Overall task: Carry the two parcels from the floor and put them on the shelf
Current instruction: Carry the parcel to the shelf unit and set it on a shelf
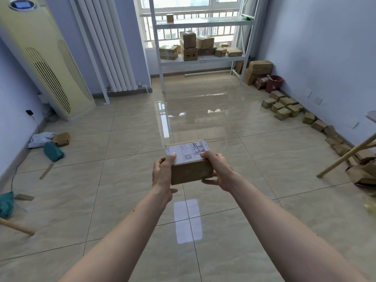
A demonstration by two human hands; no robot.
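While the person held the parcel point(190, 162) out in front at arm's length, the left hand point(163, 171) gripped its left end and the right hand point(216, 169) its right end, long axis running across between them. The shelf point(203, 58) stood well apart, straight ahead against the window, so the carry looked barely begun.

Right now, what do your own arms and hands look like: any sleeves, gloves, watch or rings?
Both forearms are bare right down to the frame's bottom edge; no sleeve shows. The left hand and right hand wear no gloves, and no watch, band or ring is visible on wrists or fingers. A tiny dark dot sits on the left forearm.
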